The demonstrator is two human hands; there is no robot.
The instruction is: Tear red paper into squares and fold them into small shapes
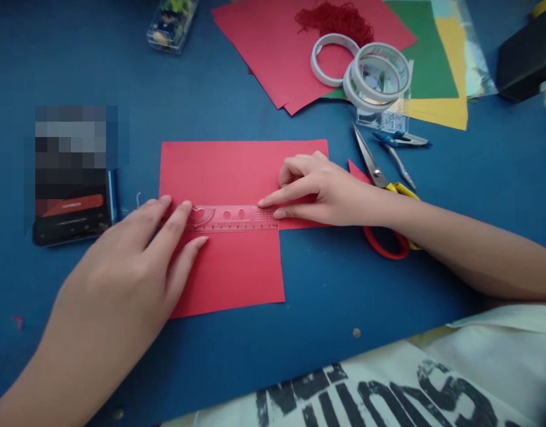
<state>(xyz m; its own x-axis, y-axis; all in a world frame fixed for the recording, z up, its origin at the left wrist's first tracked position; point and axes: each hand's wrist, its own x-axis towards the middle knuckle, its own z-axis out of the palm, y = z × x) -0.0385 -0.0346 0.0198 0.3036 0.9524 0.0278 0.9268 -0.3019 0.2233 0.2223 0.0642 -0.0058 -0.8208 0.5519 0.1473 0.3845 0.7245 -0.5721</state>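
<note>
A red sheet of paper with one corner cut away lies flat on the blue table. A clear plastic ruler lies across the sheet. My left hand lies flat with its fingers spread, pressing the ruler's left end and the paper. My right hand rests on the paper at the ruler's right end, index finger stretched along the ruler's edge, the other fingers curled under with nothing visible in them.
Scissors with red and yellow handles lie under my right wrist. A compass lies beside them. Tape rolls sit on stacked coloured paper at the back. A phone lies at the left.
</note>
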